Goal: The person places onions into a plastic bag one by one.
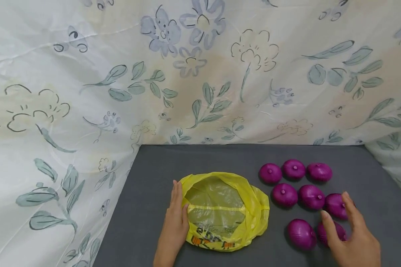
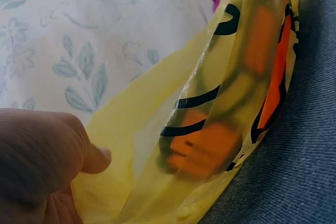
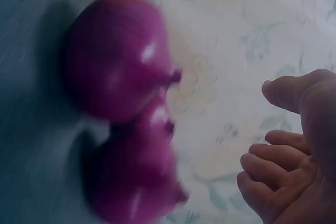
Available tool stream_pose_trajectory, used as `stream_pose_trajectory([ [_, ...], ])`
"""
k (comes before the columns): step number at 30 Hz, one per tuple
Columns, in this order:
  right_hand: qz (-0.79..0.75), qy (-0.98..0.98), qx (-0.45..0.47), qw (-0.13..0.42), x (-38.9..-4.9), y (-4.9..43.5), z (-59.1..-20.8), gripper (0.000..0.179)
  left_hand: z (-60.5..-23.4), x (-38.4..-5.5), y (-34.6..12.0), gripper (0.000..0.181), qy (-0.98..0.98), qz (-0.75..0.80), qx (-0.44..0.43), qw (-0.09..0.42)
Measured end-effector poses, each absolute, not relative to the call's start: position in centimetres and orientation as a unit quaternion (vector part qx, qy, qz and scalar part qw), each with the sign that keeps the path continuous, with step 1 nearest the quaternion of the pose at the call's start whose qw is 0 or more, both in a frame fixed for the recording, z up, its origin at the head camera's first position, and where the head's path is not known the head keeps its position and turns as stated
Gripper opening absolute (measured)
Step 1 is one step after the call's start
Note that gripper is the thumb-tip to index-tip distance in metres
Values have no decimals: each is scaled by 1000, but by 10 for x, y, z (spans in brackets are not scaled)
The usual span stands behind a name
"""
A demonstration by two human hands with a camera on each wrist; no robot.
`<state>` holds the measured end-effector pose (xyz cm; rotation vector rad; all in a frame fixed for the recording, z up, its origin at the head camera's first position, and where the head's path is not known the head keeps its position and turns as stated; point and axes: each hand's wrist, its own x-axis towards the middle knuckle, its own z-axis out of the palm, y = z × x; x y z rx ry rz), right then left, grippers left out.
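Currently, the left hand pinches the left rim of a yellow bag, thumb inside and straight fingers outside; the bag sits on the dark desk with its mouth open. To its right lie eight purple onions: three in a far row, three in a middle row, two near. Over the near right onion, the right hand is spread wide between thumb and fingers, gripping nothing. Behind the desk hangs a floral cloth.
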<state>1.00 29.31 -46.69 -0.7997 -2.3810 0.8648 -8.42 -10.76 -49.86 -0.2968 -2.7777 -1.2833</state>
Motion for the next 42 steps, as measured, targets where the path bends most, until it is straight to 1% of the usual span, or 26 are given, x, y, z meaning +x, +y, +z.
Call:
stream_pose_trajectory([
  [2, 306, -865, -324, 231, 17, 301, -474, 75, -499, -84, -108, 76, -904, -418, -88, 23],
  [7, 303, -860, -374, 171, 30, 318, -495, 82, -500, -83, -111, 76, -900, -427, -82, 18],
  [10, 327, -847, -392, 152, 38, 324, -509, 87, -501, -82, -112, 83, -899, -429, -90, 23],
  [13, 357, -833, -394, 154, 42, 325, -521, 89, -501, -81, -113, 92, -896, -433, -93, 23],
  [15, 369, -826, -385, 181, 44, 322, -529, 88, -501, -80, -112, 95, -895, -436, -91, 18],
  [18, 384, -817, -363, 232, 44, 315, -538, 84, -499, -79, -112, 95, -895, -436, -89, 15],
  [20, 382, -815, -333, 281, 43, 311, -544, 81, -499, -78, -113, 93, -895, -436, -90, 18],
  [24, 403, -809, -269, 334, 40, 308, -554, 77, -498, -75, -115, 91, -897, -430, -97, 28],
  [28, 411, -799, -249, 360, 40, 304, -559, 75, -498, -72, -117, 87, -896, -429, -111, 35],
  [30, 414, -791, -268, 362, 42, 299, -560, 74, -498, -72, -118, 84, -894, -433, -113, 30],
  [32, 424, -779, -272, 374, 42, 296, -559, 73, -498, -70, -118, 82, -892, -436, -112, 29],
  [36, 447, -756, -300, 373, 44, 294, -556, 70, -497, -67, -118, 81, -893, -437, -106, 29],
  [38, 443, -750, -332, 362, 45, 297, -553, 69, -497, -66, -118, 80, -892, -439, -105, 31],
  [40, 443, -751, -351, 341, 44, 302, -546, 71, -496, -65, -117, 77, -890, -441, -109, 36],
  [42, 440, -771, -367, 279, 42, 309, -534, 77, -494, -66, -116, 75, -888, -445, -113, 39],
])
